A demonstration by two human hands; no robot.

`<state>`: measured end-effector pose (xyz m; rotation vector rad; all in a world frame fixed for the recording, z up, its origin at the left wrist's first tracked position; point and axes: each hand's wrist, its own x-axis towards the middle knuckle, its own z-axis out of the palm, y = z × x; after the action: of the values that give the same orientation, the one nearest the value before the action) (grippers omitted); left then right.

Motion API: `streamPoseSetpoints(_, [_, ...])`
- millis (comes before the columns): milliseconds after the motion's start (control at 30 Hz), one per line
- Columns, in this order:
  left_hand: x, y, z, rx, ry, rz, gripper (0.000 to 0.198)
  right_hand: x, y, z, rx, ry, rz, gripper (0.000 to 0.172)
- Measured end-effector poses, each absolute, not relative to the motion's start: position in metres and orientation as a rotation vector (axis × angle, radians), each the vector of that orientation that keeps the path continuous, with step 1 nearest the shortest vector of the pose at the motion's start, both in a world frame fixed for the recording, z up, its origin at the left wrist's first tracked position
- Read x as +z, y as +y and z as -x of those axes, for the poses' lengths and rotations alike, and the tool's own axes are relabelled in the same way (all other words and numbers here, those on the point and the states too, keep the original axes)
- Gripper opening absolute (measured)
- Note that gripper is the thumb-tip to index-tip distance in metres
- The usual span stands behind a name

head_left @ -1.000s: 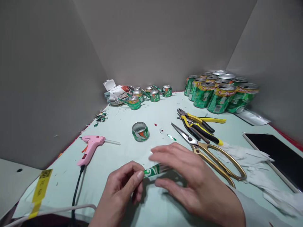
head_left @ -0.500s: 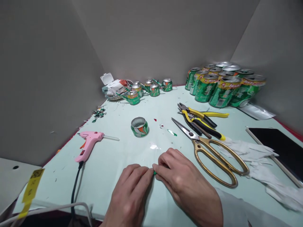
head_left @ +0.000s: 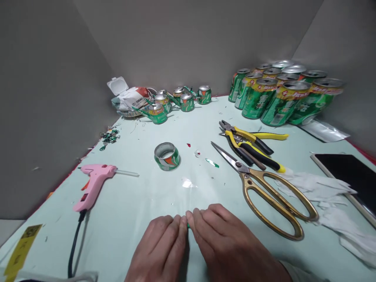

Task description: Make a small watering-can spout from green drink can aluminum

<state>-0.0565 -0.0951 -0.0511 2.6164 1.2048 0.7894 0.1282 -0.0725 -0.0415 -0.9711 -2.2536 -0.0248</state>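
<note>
Left hand (head_left: 161, 246), right hand (head_left: 220, 239), backs up, green piece (head_left: 188, 225) between them

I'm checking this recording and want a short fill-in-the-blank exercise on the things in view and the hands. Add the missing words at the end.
1. The glue gun lying left of the cut-down can has a body coloured ____.
2. The large scissors have handles coloured ____.
3. The pliers have grips coloured black and ____.
4. Between the fingertips of the left hand and right hand shows a small piece coloured ____.

Missing words: pink; gold; yellow; green.
</note>
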Motion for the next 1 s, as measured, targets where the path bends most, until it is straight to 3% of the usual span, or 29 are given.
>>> streamPoseSetpoints(133, [-0.048, -0.080, 0.055, 0.893, 1.120, -2.607, 0.041, -0.038, -0.066, -0.135, 0.122, -2.332, 0.975, 0.031])
streamPoseSetpoints(300, [-0.037, -0.074, 0.054, 0.920, 1.137, -2.474, 0.038, -0.028, -0.057, -0.150, 0.576, -2.266, 0.988, 0.030])
streamPoseSetpoints(567, [-0.010, -0.093, 0.033, 1.014, 1.420, -1.404, 0.019, 0.006, -0.047, -0.166, 1.408, -1.507, 0.937, 0.022])
streamPoseSetpoints(800, [-0.009, -0.088, 0.020, 0.980, 1.198, -0.975, 0.028, 0.009, -0.047, -0.169, 1.651, -1.387, 0.705, 0.030])
streamPoseSetpoints(1000, [-0.007, -0.095, 0.002, 1.096, 1.326, -1.210, 0.026, 0.010, -0.051, -0.164, 1.586, -1.423, 0.788, 0.031])
